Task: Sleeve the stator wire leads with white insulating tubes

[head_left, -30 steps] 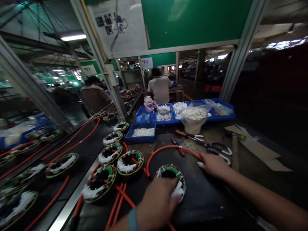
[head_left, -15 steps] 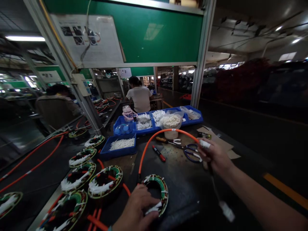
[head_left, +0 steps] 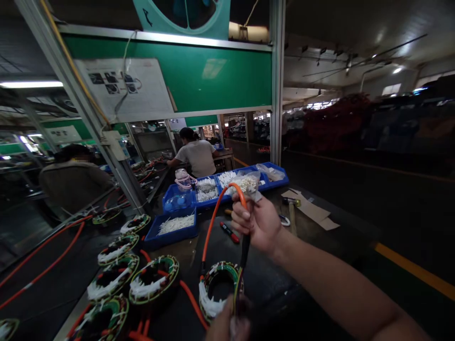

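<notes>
Below our right hand [head_left: 259, 221], closed round the orange cable [head_left: 212, 220], sits the wound ring [head_left: 208, 300]; our left hand [head_left: 223, 324] pinches wires [head_left: 237, 287] at its near edge.

fingers of my right hand [head_left: 261, 225] clasp an orange cable [head_left: 212, 225], bent over above the tabletop [head_left: 270, 289], its other end running down to a ring-shaped winding [head_left: 209, 303] bound in white. thin wires [head_left: 237, 290] hang from a black sleeve [head_left: 245, 248] below my grip toward my left hand [head_left: 226, 326], blurred at the view's lower edge, its hold unclear. similar rings [head_left: 146, 288] crowd the left side. beyond are a red marker [head_left: 229, 233], a blue tray [head_left: 174, 240] of slim white pieces [head_left: 176, 224], blue bins [head_left: 213, 202] and a co-worker [head_left: 201, 158] in a pale shirt.
</notes>
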The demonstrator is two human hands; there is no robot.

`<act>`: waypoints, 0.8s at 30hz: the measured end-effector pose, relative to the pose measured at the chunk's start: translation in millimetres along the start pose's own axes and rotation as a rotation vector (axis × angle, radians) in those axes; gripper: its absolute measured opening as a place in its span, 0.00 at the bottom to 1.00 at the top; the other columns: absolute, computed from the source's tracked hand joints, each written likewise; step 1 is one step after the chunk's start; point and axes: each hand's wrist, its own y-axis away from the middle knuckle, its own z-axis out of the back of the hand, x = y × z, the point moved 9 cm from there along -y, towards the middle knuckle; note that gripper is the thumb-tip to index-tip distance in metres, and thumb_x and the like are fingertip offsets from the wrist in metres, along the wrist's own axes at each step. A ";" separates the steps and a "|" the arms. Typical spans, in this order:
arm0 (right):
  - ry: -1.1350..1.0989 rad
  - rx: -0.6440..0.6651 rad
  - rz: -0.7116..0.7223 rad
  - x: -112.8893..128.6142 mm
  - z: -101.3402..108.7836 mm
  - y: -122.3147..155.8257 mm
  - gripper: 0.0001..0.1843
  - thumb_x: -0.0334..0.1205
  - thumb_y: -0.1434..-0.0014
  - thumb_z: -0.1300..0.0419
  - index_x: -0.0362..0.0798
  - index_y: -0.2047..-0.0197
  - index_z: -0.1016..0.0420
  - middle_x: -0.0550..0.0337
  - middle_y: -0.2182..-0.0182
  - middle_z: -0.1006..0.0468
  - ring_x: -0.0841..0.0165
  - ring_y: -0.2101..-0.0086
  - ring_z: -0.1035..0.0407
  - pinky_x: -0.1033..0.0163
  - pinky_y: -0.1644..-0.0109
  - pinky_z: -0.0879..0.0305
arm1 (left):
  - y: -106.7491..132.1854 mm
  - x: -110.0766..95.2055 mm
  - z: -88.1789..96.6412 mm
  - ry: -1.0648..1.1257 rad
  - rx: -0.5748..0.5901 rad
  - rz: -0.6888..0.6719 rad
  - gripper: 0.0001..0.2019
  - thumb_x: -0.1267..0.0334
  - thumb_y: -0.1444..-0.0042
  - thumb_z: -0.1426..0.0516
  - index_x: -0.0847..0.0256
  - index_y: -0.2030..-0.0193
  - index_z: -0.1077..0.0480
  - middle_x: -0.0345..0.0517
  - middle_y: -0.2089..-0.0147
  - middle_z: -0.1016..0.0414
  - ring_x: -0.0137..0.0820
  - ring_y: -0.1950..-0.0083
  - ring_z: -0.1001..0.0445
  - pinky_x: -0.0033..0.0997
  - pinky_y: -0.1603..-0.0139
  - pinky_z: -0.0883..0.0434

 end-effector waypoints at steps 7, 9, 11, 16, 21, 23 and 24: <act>0.280 0.141 0.019 -44.7 6.4 1.9 0.22 0.58 0.43 0.47 0.45 0.72 0.33 0.72 0.93 0.42 0.79 0.91 0.58 0.72 0.86 0.59 | -23.6 -8.8 63.6 -0.586 -0.265 -0.156 0.08 0.66 0.49 0.43 0.58 0.60 0.30 0.47 0.60 0.25 0.37 0.59 0.27 0.35 0.58 0.29; 0.299 0.058 0.042 -60.0 32.6 4.7 0.25 0.62 0.46 0.46 0.46 0.73 0.34 0.73 0.94 0.44 0.79 0.91 0.59 0.72 0.86 0.61 | -5.8 -5.7 58.7 -0.626 -0.386 -0.287 0.13 0.64 0.47 0.44 0.59 0.54 0.33 0.48 0.57 0.25 0.36 0.57 0.27 0.33 0.57 0.29; 0.274 -0.037 0.095 -65.8 54.4 6.4 0.23 0.61 0.46 0.45 0.47 0.73 0.35 0.74 0.94 0.45 0.80 0.90 0.59 0.72 0.85 0.61 | 9.7 -3.2 43.1 -0.674 -0.430 -0.400 0.10 0.59 0.45 0.45 0.59 0.58 0.32 0.47 0.62 0.25 0.36 0.59 0.27 0.34 0.58 0.29; 0.275 -0.120 0.048 -81.1 60.2 -4.8 0.21 0.59 0.48 0.43 0.48 0.71 0.35 0.73 0.90 0.42 0.79 0.88 0.57 0.72 0.84 0.60 | 9.1 5.7 40.3 -0.587 -0.594 -0.269 0.17 0.61 0.39 0.54 0.59 0.77 0.35 0.43 0.77 0.31 0.32 0.72 0.32 0.32 0.69 0.36; 0.613 -0.057 -0.111 -99.6 51.1 -31.8 0.21 0.58 0.49 0.44 0.47 0.74 0.32 0.64 0.78 0.30 0.74 0.77 0.40 0.68 0.72 0.44 | 8.7 34.5 68.2 0.078 -0.695 0.008 0.29 0.49 0.36 0.62 0.60 0.83 0.37 0.43 0.81 0.34 0.30 0.76 0.36 0.30 0.72 0.39; 0.715 -0.004 -0.202 -103.3 52.0 -36.1 0.19 0.53 0.53 0.38 0.45 0.78 0.30 0.63 0.80 0.31 0.73 0.76 0.39 0.66 0.69 0.43 | 14.9 46.9 66.7 0.419 -0.650 0.135 0.34 0.42 0.38 0.64 0.60 0.85 0.37 0.43 0.82 0.35 0.30 0.77 0.37 0.30 0.72 0.39; 0.743 0.032 -0.265 -104.9 52.9 -33.9 0.17 0.49 0.56 0.34 0.44 0.81 0.30 0.63 0.81 0.31 0.72 0.76 0.39 0.65 0.68 0.42 | 18.6 47.8 64.6 0.562 -0.619 0.168 0.35 0.40 0.39 0.65 0.60 0.86 0.37 0.44 0.82 0.36 0.30 0.77 0.38 0.31 0.72 0.38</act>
